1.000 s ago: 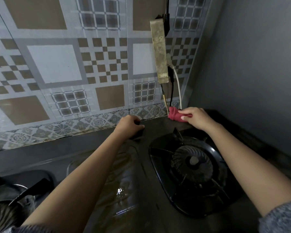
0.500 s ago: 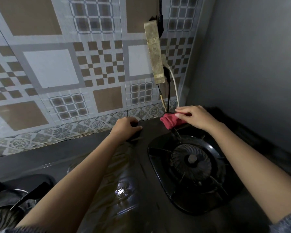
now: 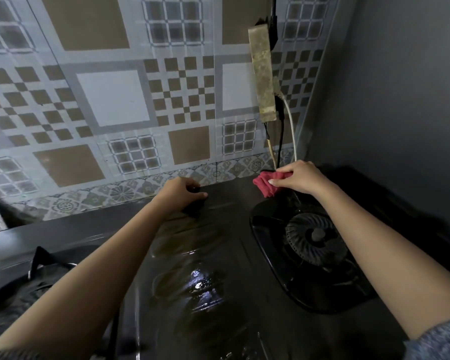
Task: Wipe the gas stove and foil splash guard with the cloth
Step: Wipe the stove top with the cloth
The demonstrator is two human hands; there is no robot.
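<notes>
- Hands in view: two, both bare, forearms reaching in from the bottom edge; one grey sleeve (image 3: 442,339) shows at the lower right.
- Cloth (image 3: 265,184): one, red, bunched. It sits at the back right of the gas stove (image 3: 218,255), just behind the right burner (image 3: 316,236) and just below the lower ends of the cables.
- Whether the cloth's lower fold touches the stove top cannot be told.
- Right hand (image 3: 300,178): thumb and fingers are curled and pinch the cloth at its right end; most of the cloth sticks out to the left of the hand.
- Left hand (image 3: 178,194): rests at the back middle of the stove top, fingers curled down over one small dark object (image 3: 192,207). What that object is cannot be told.
- The two hands are well apart.
- Burners counted: two. The right one is in full view in its dark round pan; the left burner (image 3: 44,263) is partly cut off at the frame edge, with pan-support prongs showing.
- Stove top between the burners: dark, with one patch of wet sheen.
- Foil splash guard (image 3: 115,100): one, patterned in brown and grey squares, upright behind the stove.
- Power strip (image 3: 263,74): one, mounted upright on the splash guard, above the cloth.
- Cables below the strip: three, one white cable (image 3: 292,136), one black cable (image 3: 280,141), one tan cable (image 3: 270,149).
- Plain grey wall (image 3: 387,100): one, on the right side.
</notes>
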